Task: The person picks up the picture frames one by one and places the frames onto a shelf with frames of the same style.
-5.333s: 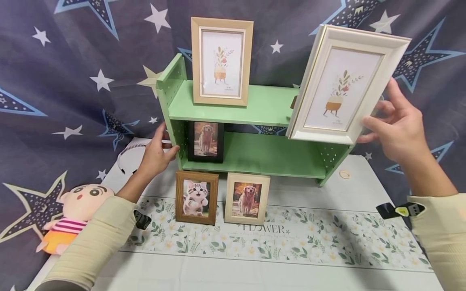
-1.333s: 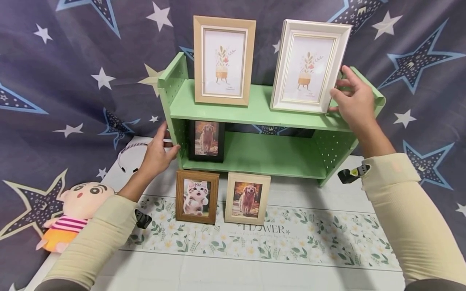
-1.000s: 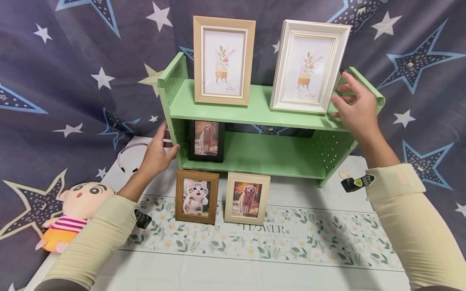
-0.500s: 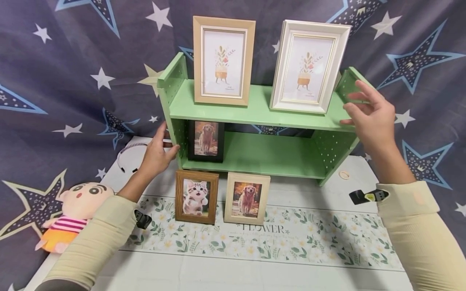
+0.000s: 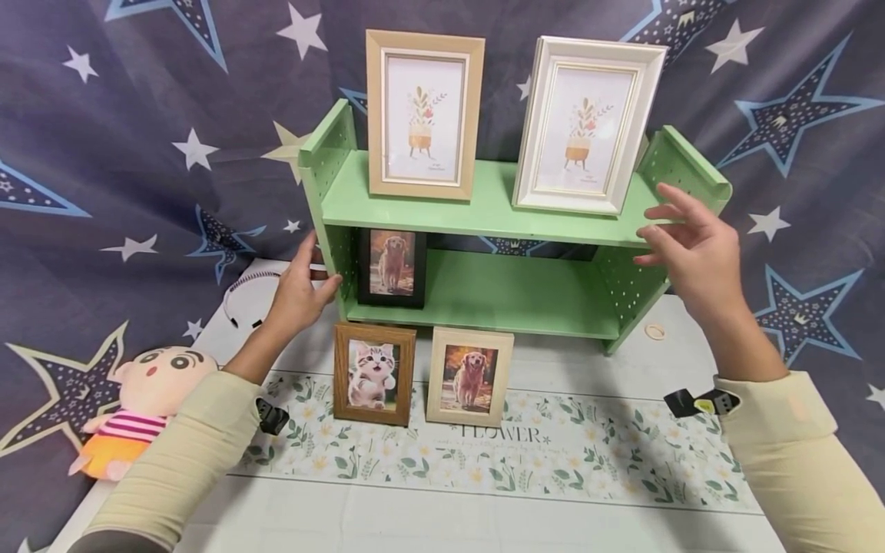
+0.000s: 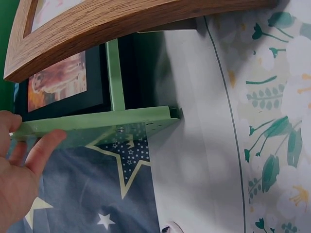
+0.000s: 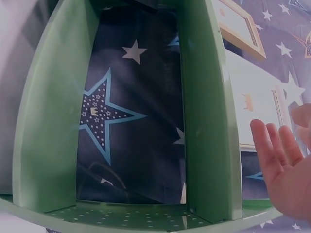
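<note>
At the left, my left hand (image 5: 297, 296) holds the side panel of a green two-tier shelf (image 5: 512, 296), thumb at its front edge and other fingertips partly hidden. In the left wrist view, that hand's fingers (image 6: 46, 148) lie against the panel. My right hand (image 5: 701, 257) hovers in front of the shelf's right end, fingers spread, holding nothing. Nearest to it, a white picture frame (image 5: 528, 146) with a plant print stands upright on the upper tier. A beige picture frame (image 5: 376, 123) with a similar print stands to its left. A black picture frame (image 5: 420, 284) occupies the lower tier's left end.
On the table before the shelf stand a brown picture frame (image 5: 341, 376) with a kitten photo and a cream picture frame (image 5: 434, 380) with a dog photo. A plush doll (image 5: 155, 399) sits at left. A small ring (image 5: 654, 332) lies at right. Star-patterned cloth (image 5: 228, 115) hangs behind.
My right hand set the white picture frame on the upper tier, let go of it, and moved away to the right and down. My left hand stayed at the shelf's side.
</note>
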Available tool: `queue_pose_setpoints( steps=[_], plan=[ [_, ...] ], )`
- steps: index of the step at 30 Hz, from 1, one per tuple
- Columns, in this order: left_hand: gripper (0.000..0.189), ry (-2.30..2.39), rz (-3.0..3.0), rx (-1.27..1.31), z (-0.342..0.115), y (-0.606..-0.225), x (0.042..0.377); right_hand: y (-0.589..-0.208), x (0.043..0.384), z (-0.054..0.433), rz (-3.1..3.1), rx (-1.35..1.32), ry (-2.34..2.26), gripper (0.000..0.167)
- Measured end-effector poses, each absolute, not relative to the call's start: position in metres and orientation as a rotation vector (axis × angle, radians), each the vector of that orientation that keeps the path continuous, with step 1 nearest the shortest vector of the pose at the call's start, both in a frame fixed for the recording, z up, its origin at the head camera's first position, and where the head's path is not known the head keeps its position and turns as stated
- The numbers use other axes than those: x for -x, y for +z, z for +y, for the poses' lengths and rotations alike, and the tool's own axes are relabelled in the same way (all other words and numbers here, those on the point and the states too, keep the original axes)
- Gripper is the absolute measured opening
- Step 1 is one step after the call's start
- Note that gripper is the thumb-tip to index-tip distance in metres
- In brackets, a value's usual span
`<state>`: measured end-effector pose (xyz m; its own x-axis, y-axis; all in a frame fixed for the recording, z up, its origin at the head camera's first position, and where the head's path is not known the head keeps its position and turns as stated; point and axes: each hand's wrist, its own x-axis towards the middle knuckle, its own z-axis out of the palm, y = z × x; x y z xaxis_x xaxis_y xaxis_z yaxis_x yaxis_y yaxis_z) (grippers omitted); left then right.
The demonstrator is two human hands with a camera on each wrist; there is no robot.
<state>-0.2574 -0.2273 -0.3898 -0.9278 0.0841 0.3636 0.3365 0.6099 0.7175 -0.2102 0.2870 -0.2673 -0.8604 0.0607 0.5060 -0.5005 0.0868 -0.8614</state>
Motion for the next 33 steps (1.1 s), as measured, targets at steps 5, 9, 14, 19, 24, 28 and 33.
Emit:
queue_pose_setpoints(
  steps=[5,9,14,19,24,28,33],
  plan=[
    [0.085,-1.218,-2.547,0.344,-0.228,-0.390,0.257,-0.273,0.205,0.282,-1.972,-0.482,1.835,0.054],
    [0.086,-1.219,-2.541,0.349,-0.228,-0.391,0.258,-0.282,0.203,0.280,-2.004,-0.520,1.818,0.054],
    [0.086,-1.222,-2.544,0.346,-0.228,-0.390,0.258,-0.297,0.198,0.276,-2.059,-0.560,1.786,0.053],
    [0.086,-1.213,-2.548,0.336,-0.228,-0.390,0.257,-0.311,0.194,0.275,-2.149,-0.579,1.713,0.053],
    [0.086,-1.206,-2.548,0.345,-0.228,-0.390,0.258,-0.327,0.189,0.274,-2.193,-0.573,1.706,0.052],
    [0.087,-1.210,-2.552,0.345,-0.227,-0.389,0.258,-0.341,0.185,0.273,-2.238,-0.569,1.695,0.053],
    [0.086,-1.217,-2.552,0.333,-0.227,-0.388,0.258,-0.361,0.183,0.269,-2.275,-0.567,1.711,0.053]
  ],
)
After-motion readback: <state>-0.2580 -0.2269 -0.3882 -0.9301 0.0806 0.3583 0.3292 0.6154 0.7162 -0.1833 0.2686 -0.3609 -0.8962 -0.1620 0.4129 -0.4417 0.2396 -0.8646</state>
